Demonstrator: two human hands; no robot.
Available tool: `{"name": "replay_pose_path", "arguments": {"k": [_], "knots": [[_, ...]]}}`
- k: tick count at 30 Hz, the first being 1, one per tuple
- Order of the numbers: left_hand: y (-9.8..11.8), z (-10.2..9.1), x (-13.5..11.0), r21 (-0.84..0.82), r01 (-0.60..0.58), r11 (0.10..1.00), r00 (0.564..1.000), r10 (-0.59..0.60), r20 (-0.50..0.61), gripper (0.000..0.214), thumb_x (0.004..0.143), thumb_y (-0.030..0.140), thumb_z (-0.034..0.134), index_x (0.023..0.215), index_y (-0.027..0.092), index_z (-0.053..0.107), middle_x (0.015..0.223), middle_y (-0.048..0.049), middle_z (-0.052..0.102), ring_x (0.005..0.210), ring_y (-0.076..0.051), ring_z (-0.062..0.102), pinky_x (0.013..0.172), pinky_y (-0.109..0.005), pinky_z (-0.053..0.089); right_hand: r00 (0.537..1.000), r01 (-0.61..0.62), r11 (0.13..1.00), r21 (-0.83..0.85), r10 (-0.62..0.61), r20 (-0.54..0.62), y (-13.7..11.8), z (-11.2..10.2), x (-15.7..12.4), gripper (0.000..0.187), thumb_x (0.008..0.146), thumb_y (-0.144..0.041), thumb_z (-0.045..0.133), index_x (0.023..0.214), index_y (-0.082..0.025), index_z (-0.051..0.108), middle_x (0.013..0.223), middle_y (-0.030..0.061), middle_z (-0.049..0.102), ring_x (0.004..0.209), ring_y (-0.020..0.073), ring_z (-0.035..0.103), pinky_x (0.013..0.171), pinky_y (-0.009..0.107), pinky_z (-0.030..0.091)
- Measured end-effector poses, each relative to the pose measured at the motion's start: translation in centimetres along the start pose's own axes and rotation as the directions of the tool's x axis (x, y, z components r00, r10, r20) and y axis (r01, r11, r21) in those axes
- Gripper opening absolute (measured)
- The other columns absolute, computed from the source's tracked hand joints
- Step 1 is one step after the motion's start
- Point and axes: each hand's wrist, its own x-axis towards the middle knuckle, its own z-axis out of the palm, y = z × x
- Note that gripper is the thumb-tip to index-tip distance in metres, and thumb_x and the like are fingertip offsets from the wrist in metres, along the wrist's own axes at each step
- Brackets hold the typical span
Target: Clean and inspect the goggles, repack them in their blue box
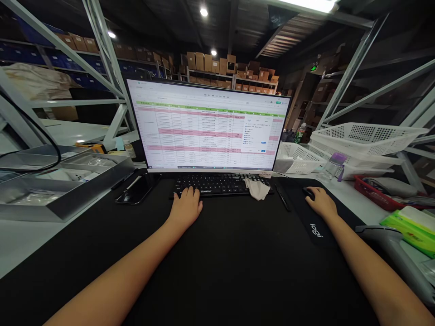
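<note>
My left hand (186, 206) rests with its fingers apart on the left end of a black keyboard (217, 184). Over on the right, my right hand (321, 202) is wrapped over a black computer mouse (308, 193), which sits on a dark mouse pad (316, 230). Behind the keyboard stands a monitor (204, 129) showing a spreadsheet with green and pink rows and a small pop-up box at its right. A crumpled pale cloth or tissue (257, 189) lies on the keyboard's right end. Between keyboard and mouse pad lies a black pen (282, 197).
A phone (137, 189) lies left of the keyboard, near grey trays (57, 206). White baskets (367, 138), a red basket (374, 194), a clear bottle (331, 168), a green tissue pack (411, 231) and a grey handheld scanner (390, 249) stand at the right. Shelves of boxes are behind.
</note>
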Motion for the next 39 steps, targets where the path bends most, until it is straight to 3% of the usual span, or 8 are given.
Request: {"name": "replay_pose_path", "arguments": {"k": [30,39], "knots": [[0.19,-0.57,-0.08,0.062,0.000,0.998,0.999,-0.002,0.033,0.054,0.108,0.027,0.038,0.155,0.004,0.053,0.162,-0.0279,0.052,0.150,-0.041,0.050,0.119,-0.068,0.045,1.000,0.006,1.000,0.010,-0.006,0.008,-0.05,-0.06,-0.04,0.053,0.099,-0.042,0.050,0.146,-0.023,0.065,0.149,0.0131,0.060,0.123,0.0314,0.068,0.103,0.044,0.055],[-0.06,0.08,0.02,0.031,-0.003,1.000,1.000,0.003,0.005,0.054,0.107,0.027,0.038,0.153,0.006,0.055,0.161,-0.0284,0.053,0.149,-0.042,0.050,0.119,-0.068,0.045,1.000,0.005,1.000,0.007,-0.005,-0.004,0.01,0.09,-0.01,0.051,0.099,-0.041,0.050,0.144,-0.024,0.066,0.149,0.0129,0.061,0.122,0.0313,0.068,0.104,0.044,0.055]]}}
